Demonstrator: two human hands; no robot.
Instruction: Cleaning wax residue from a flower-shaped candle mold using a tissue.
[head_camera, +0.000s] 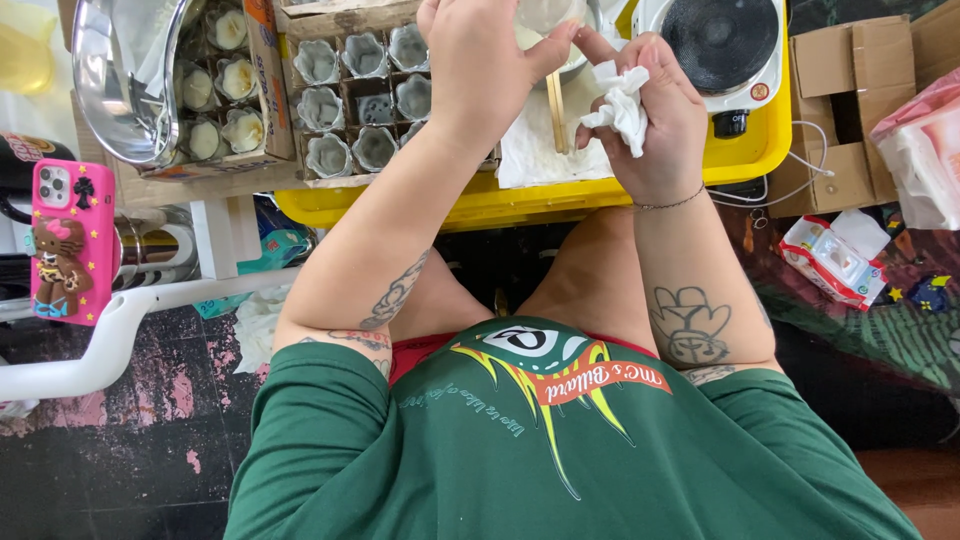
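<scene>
Left hand (480, 60) gripping cup (545, 15) (mostly cropped), right hand (650, 110) clutching tissue (620, 105)

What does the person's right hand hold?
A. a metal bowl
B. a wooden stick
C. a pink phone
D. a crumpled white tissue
D: the right hand is closed around a crumpled white tissue, while the pink phone stands apart at the far left.

Yellow tray (500, 205) bearing white cloth (535, 150)
</scene>
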